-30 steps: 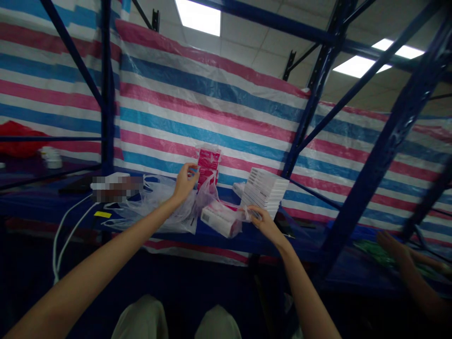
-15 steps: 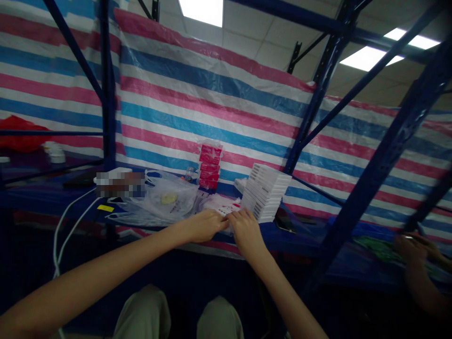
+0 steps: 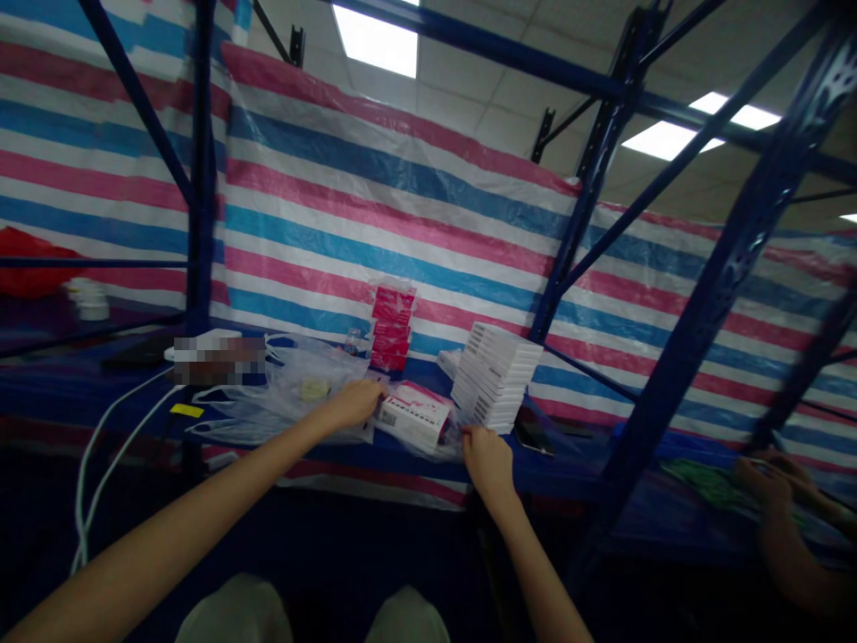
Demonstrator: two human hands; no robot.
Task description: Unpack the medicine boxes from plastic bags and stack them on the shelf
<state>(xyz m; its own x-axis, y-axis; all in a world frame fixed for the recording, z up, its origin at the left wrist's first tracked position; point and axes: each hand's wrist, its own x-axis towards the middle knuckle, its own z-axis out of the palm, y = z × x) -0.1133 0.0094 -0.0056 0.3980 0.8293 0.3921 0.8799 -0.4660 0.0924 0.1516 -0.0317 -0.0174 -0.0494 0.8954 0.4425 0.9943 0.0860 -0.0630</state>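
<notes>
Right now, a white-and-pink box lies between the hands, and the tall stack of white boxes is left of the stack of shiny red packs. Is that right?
Not quite: in the head view, the tall stack of white boxes stands right of the stack of shiny red packs. The white-and-pink box lies between the left hand and right hand.

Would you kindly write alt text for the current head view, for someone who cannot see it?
A person's left hand and right hand are at either end of a white and pink box with clear plastic around it, on a blue shelf. Stacked red boxes and stacked white boxes stand beyond, before a striped sheet.
</notes>
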